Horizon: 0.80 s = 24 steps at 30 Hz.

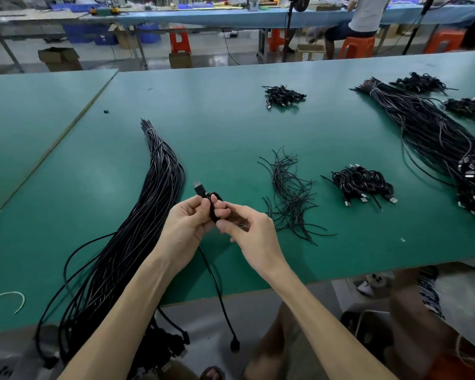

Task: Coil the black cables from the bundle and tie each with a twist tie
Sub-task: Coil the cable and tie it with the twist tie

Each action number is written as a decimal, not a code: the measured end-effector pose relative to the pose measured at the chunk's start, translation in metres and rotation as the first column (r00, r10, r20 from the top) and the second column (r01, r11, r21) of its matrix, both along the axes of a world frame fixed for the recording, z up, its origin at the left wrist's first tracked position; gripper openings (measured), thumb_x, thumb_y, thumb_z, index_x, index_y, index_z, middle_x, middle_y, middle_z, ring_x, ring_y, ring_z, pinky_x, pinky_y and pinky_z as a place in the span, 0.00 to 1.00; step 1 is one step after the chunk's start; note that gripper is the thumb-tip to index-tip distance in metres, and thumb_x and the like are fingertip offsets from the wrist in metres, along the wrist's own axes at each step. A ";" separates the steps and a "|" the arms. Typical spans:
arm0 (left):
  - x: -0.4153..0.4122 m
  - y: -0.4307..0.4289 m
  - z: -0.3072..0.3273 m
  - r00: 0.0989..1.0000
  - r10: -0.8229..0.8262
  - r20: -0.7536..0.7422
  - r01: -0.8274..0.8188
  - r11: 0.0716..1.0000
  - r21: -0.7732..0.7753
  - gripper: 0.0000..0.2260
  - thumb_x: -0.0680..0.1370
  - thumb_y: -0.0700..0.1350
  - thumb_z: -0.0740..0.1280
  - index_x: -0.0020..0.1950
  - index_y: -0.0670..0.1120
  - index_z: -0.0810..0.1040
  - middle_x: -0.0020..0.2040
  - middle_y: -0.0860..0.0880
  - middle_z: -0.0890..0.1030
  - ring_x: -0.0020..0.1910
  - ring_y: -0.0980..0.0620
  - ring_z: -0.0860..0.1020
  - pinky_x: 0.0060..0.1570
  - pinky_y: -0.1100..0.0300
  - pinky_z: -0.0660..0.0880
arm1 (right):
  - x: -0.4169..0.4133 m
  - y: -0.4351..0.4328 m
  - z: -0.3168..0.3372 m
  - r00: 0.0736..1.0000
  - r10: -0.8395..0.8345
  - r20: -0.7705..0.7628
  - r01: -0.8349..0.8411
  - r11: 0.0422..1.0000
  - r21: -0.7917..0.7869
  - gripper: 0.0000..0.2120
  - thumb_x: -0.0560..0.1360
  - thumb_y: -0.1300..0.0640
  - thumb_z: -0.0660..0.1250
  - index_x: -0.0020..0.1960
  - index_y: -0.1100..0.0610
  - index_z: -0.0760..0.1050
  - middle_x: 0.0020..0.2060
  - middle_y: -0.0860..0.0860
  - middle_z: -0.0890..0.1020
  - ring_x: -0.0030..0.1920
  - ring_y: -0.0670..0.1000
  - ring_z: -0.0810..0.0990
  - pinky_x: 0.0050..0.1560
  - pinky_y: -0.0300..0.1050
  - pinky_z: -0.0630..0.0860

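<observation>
Now left hand (187, 224) and right hand (248, 233) together pinch the half-wound cable (213, 208); slack grip could spring the loops.

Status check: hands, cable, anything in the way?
Left hand, right hand grip the coil. Cable tail hangs off the table edge, unwound. Twist ties lie to the right, nothing blocking.
</observation>
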<state>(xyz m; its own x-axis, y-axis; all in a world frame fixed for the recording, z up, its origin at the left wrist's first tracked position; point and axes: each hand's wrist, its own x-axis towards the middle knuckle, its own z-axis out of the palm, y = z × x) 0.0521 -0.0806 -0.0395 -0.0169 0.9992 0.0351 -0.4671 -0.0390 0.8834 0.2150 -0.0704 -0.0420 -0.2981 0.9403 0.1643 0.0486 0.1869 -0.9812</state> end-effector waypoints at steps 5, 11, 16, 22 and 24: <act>0.003 0.000 0.001 1.000 0.008 -0.013 -0.007 1.000 0.014 0.11 0.82 0.42 0.65 0.58 0.34 0.78 0.56 0.37 0.83 0.55 0.42 0.82 0.48 0.51 0.82 | 0.002 0.001 0.001 1.000 -0.004 0.001 0.004 1.000 -0.018 0.10 0.77 0.61 0.75 0.57 0.52 0.83 0.40 0.50 0.86 0.40 0.42 0.83 0.42 0.32 0.75; 0.004 0.000 -0.001 0.997 0.072 -0.026 -0.071 0.997 0.016 0.11 0.80 0.43 0.69 0.56 0.36 0.82 0.56 0.35 0.84 0.56 0.41 0.84 0.50 0.51 0.83 | 0.001 0.003 0.000 1.000 0.000 0.022 0.001 1.000 -0.015 0.09 0.78 0.60 0.73 0.58 0.55 0.83 0.43 0.51 0.86 0.40 0.44 0.82 0.41 0.33 0.74; 0.002 -0.001 -0.004 0.960 0.207 -0.190 -0.196 0.978 0.074 0.09 0.78 0.48 0.73 0.50 0.42 0.86 0.49 0.40 0.86 0.49 0.44 0.84 0.52 0.52 0.82 | 0.001 0.005 -0.003 1.000 0.010 0.007 -0.010 1.000 -0.004 0.17 0.80 0.61 0.72 0.67 0.49 0.81 0.48 0.57 0.83 0.40 0.46 0.80 0.40 0.37 0.74; 0.002 -0.002 0.001 0.965 0.167 -0.202 -0.170 0.985 0.002 0.13 0.75 0.52 0.75 0.53 0.44 0.87 0.49 0.46 0.85 0.46 0.50 0.79 0.43 0.60 0.76 | 0.002 0.006 -0.005 0.999 0.027 0.032 -0.027 1.000 0.012 0.18 0.81 0.59 0.70 0.69 0.46 0.78 0.46 0.59 0.82 0.39 0.48 0.78 0.39 0.44 0.77; 0.002 -0.002 0.002 0.978 0.147 -0.145 -0.150 0.989 -0.013 0.14 0.75 0.49 0.74 0.54 0.40 0.86 0.44 0.47 0.85 0.41 0.52 0.79 0.40 0.62 0.77 | 0.003 0.006 -0.004 0.998 0.046 0.035 -0.046 0.999 0.020 0.18 0.81 0.59 0.70 0.65 0.38 0.78 0.46 0.59 0.82 0.40 0.48 0.77 0.40 0.47 0.77</act>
